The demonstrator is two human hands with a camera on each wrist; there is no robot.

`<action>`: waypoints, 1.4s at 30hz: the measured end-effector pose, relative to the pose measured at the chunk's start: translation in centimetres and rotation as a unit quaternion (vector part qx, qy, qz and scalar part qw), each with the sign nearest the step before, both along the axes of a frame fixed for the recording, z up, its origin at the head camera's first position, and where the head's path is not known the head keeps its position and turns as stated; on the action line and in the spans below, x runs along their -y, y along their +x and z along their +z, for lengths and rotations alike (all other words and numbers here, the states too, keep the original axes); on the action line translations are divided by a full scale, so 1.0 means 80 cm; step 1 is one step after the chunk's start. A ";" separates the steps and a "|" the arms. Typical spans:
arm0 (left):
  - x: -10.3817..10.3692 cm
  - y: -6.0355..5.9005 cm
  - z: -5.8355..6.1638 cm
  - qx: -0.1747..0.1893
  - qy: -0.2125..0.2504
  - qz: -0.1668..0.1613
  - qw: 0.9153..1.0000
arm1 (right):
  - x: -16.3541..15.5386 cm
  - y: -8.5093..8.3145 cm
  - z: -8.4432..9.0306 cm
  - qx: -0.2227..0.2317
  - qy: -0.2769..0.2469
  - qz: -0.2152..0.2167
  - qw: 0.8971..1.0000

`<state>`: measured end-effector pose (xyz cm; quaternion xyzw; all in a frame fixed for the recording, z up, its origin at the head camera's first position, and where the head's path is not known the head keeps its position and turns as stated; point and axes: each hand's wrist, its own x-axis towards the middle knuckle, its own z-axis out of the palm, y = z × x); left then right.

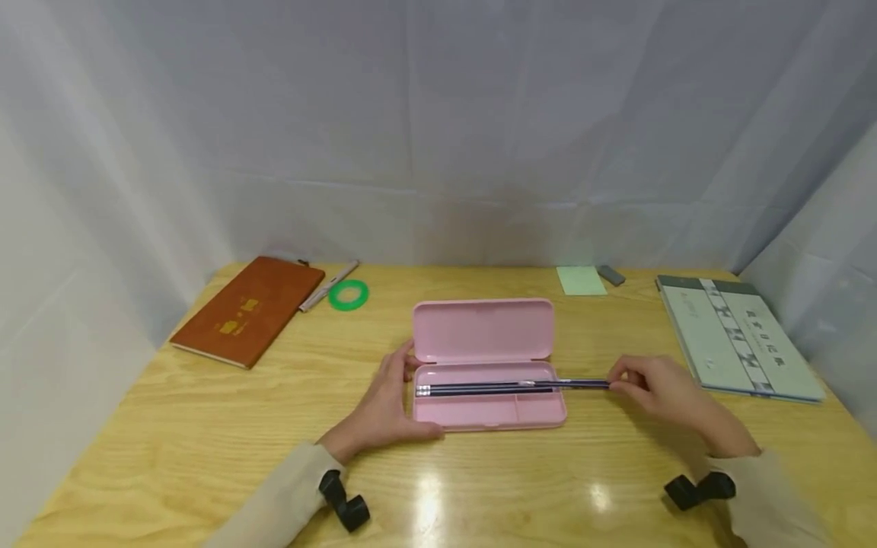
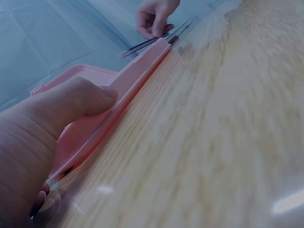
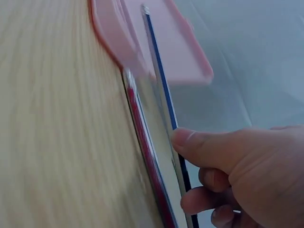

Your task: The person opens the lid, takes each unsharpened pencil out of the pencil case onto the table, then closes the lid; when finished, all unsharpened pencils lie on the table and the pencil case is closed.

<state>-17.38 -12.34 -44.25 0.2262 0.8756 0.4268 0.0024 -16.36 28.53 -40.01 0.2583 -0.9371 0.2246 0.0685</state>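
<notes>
One open pink case [image 1: 466, 413], pencils [image 1: 473, 390] in rear compt. [image 1: 473, 374], L fingers [image 1: 399, 365] gripping case, R fingers [image 1: 625, 363] pinching pencil [image 1: 584, 383]

Head view: from above, facing 12 o'clock and down across the worktop [image 1: 205, 457]. Wrist views: close-range, left facing 2 o'clock, right 10 o'clock; both share the pink case [image 1: 483, 339].

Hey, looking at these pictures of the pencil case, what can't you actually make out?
- Head view: the right end of the held pencil, hidden by the right hand.
- Right wrist view: that pencil's near end, cut off by the bottom edge.
- Left wrist view: part of the pink case, covered by the left hand.
- Head view: the gold markings on the brown notebook, too small and blurred to read.
</notes>
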 end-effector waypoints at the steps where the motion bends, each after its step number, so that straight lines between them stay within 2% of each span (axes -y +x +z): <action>1: 0.001 0.000 0.001 -0.001 0.000 0.000 1.000 | -0.012 0.003 -0.003 -0.003 -0.005 0.004 1.000; 6: 0.003 0.001 0.002 -0.004 -0.003 -0.002 1.000 | -0.059 0.011 -0.017 -0.005 -0.017 0.011 1.000; 10: 0.002 0.000 0.002 -0.001 -0.005 0.001 1.000 | -0.071 0.008 -0.019 0.004 -0.009 0.002 1.000; 13: 0.002 0.000 0.003 0.003 -0.008 0.002 1.000 | -0.063 0.005 -0.021 0.009 -0.007 -0.009 1.000; 18: 0.003 0.000 0.003 0.004 -0.006 0.003 1.000 | -0.034 -0.001 -0.017 0.042 -0.011 -0.026 0.999; 20: 0.003 -0.001 0.001 0.001 -0.005 0.002 1.000 | -0.024 -0.004 -0.013 0.051 -0.008 -0.018 0.998; 25: 0.003 -0.002 -0.001 -0.001 -0.004 -0.001 1.000 | -0.014 -0.008 -0.014 0.052 0.002 -0.015 0.999; 32: 0.004 -0.001 0.001 0.009 -0.004 -0.001 1.000 | -0.008 -0.006 -0.021 0.046 -0.006 -0.032 0.998; 42: 0.002 0.000 0.002 0.014 -0.004 0.001 1.000 | 0.018 -0.012 -0.014 0.073 0.028 -0.035 0.996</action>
